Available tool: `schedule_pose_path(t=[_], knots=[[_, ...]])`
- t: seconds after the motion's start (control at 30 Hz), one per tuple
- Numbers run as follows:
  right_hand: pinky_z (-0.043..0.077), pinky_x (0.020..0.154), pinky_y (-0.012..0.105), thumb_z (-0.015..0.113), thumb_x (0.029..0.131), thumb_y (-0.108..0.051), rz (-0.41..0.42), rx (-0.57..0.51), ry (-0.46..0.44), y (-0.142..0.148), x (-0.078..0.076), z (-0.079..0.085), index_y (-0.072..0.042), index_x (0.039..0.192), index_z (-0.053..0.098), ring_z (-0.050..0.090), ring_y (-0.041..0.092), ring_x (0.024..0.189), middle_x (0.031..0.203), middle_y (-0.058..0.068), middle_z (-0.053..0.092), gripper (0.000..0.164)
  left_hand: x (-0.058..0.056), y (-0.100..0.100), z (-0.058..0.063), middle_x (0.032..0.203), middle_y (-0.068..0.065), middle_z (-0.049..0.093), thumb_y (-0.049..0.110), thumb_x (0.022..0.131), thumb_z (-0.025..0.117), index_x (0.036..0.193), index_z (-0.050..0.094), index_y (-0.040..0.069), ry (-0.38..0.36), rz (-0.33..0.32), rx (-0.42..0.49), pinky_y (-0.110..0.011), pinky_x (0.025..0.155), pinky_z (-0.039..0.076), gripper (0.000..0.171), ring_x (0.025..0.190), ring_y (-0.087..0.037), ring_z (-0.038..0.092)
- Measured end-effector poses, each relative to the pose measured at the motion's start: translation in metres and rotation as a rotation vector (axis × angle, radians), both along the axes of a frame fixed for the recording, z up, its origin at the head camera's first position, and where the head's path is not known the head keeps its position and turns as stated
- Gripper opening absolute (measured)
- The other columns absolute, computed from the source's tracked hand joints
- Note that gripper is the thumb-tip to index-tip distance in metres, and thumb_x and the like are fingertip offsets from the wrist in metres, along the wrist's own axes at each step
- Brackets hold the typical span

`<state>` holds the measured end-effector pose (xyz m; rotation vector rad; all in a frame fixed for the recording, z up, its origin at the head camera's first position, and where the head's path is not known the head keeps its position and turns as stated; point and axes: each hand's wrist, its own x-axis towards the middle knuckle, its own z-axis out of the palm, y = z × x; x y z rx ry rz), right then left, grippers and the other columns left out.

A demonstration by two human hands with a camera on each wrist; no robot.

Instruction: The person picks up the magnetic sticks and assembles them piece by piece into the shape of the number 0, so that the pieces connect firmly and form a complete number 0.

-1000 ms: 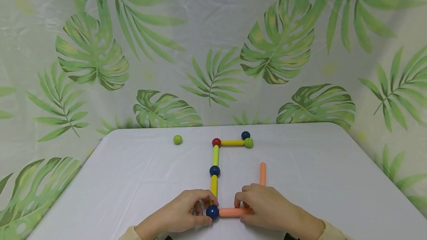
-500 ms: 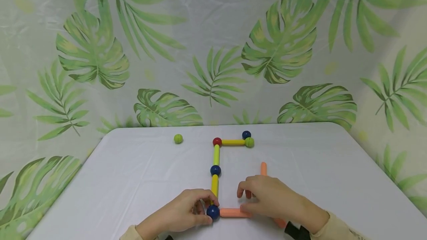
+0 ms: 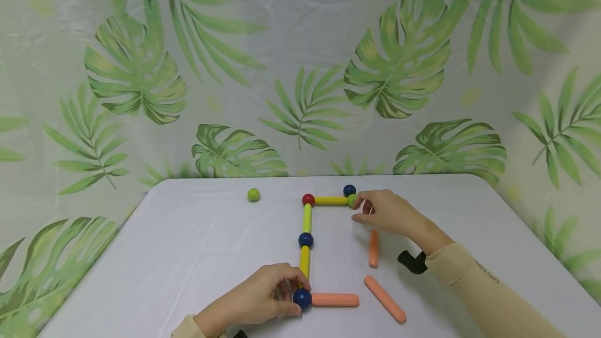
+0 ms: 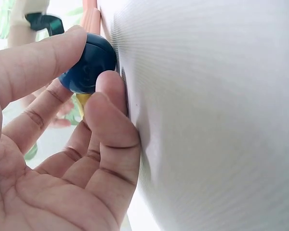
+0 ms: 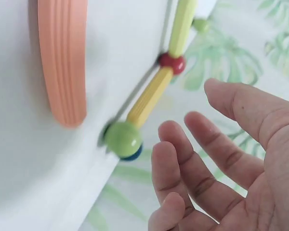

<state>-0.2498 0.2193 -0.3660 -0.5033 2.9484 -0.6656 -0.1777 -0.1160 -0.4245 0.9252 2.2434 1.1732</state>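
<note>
I see that the right-hand grip [image 3: 387, 210] has travelled the most: a second ago it was down on the near orange stick [image 3: 335, 300], half a second ago it had lifted a little, and now it hangs at the far side, just beside the green ball [image 5: 124, 139]. Its thumb and fingers are loosely bent with a clear gap between the tips, and it has hold of nothing; my right wrist view shows the fingertips apart from the ball. The left-hand grip [image 3: 260, 293] has kept its place, thumb and fingers closed around the near blue ball [image 3: 302, 299] on the counter [image 3: 211, 239].

I now get the near orange stick in full, its end against that ball, plus the whole slanted orange stick [image 3: 385, 299], mostly covered before, and the near end of the far orange stick [image 3: 373, 248].

Onward from the near blue ball the order is unchanged: near yellow stick [image 3: 305, 262], middle blue ball [image 3: 305, 239], lime stick [image 3: 307, 218], red ball [image 3: 308, 200], far yellow stick [image 3: 331, 200], then the green ball, now partly covered in my head view. The far blue ball [image 3: 349, 190] sits right behind it; whether they touch I cannot tell. The loose green ball [image 3: 253, 194] lies well apart to the left, unmoved.
</note>
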Motion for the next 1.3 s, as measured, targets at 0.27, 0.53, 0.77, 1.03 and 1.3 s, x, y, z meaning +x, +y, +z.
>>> schedule_pose_path(t=[0.27,0.53,0.77,1.03,1.3], knots=[[0.054,0.076,0.040,0.074,0.101,-0.033,-0.078,-0.003,-0.021,0.008,-0.042,-0.006,-0.006,0.132,0.066,0.066,0.023,0.087,0.107,0.012,0.073,0.042,-0.001,0.000,0.000,0.100,0.008,0.066,0.015,0.091,0.088,0.113,0.075,0.023,-0.006,-0.004,0.007,-0.017,0.071,0.052,0.027,0.081,0.000,0.062],[0.054,0.077,0.042,0.069,0.105,-0.033,-0.167,-0.001,-0.065,0.006,-0.070,-0.014,-0.003,0.144,0.059,0.067,0.029,0.094,0.117,0.020,0.070,0.050,-0.001,-0.001,0.001,0.099,0.008,0.066,0.014,0.090,0.088,0.112,0.075,0.023,-0.022,-0.002,0.011,-0.017,0.072,0.052,0.026,0.081,0.001,0.062],[0.057,0.087,0.048,0.065,0.107,-0.034,-0.186,-0.035,-0.113,0.007,-0.086,-0.025,-0.002,0.149,0.057,0.068,0.036,0.108,0.131,0.027,0.068,0.053,-0.002,-0.001,-0.002,0.099,0.008,0.067,0.014,0.090,0.088,0.111,0.075,0.024,-0.045,-0.006,0.018,-0.017,0.071,0.051,0.026,0.081,0.000,0.062],[0.052,0.105,0.056,0.063,0.108,-0.037,-0.200,-0.117,-0.140,0.008,-0.099,-0.034,-0.003,0.145,0.062,0.063,0.045,0.128,0.147,0.030,0.060,0.050,-0.002,-0.001,-0.002,0.098,0.008,0.067,0.013,0.090,0.088,0.111,0.076,0.024,-0.061,0.006,0.012,-0.017,0.070,0.050,0.027,0.081,-0.001,0.061],[0.052,0.099,0.052,0.062,0.108,-0.036,-0.211,-0.121,-0.147,0.002,-0.104,-0.037,-0.004,0.134,0.069,0.063,0.038,0.115,0.148,0.029,0.059,0.042,-0.003,-0.001,0.000,0.097,0.008,0.067,0.013,0.091,0.087,0.111,0.076,0.024,-0.065,0.006,0.010,-0.017,0.070,0.050,0.026,0.080,0.000,0.061]])
